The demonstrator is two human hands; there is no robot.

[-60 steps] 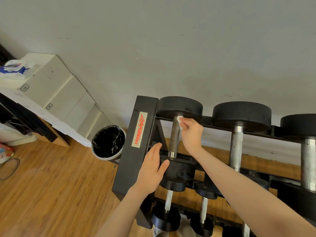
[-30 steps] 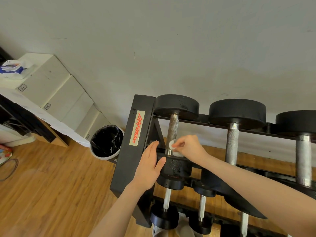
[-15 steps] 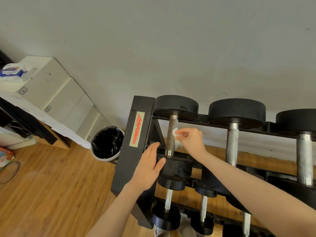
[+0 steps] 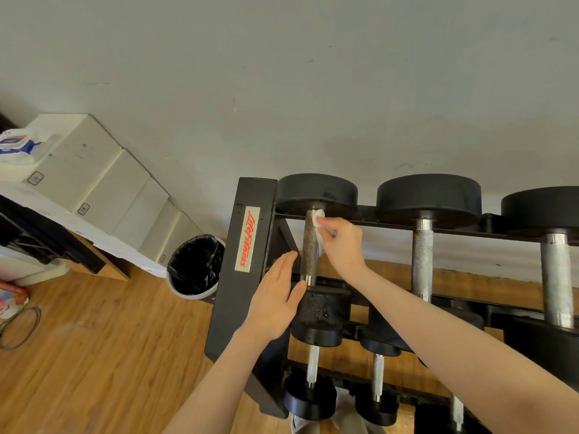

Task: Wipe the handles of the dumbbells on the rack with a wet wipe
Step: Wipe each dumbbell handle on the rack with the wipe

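The wet wipe sits bunched against the top of the first dumbbell's handle, just under the far weight plate, on the top shelf of the rack at its left end. The right hand pinches the wipe between curled fingertips and thumb and presses it to the right side of the knurled bar, probably so the cloth reaches the end of the grip where it meets the plate. The left hand rests flat, fingers straight and close together, against the rack's side post and the near weight block, most likely to steady the dumbbell so it does not roll under the rubbing.

Half a second ago the wipe was at mid-handle, and a second ago down at the lower collar; now it is up at the top, so the stroke runs upward along the bar. The left hand has kept its place throughout.

The next two handles to the right, and the smaller dumbbells on the shelf below, look not yet reached. A bin with a black liner stands on the floor left of the rack, and a wipes pack lies on white boxes farther left.
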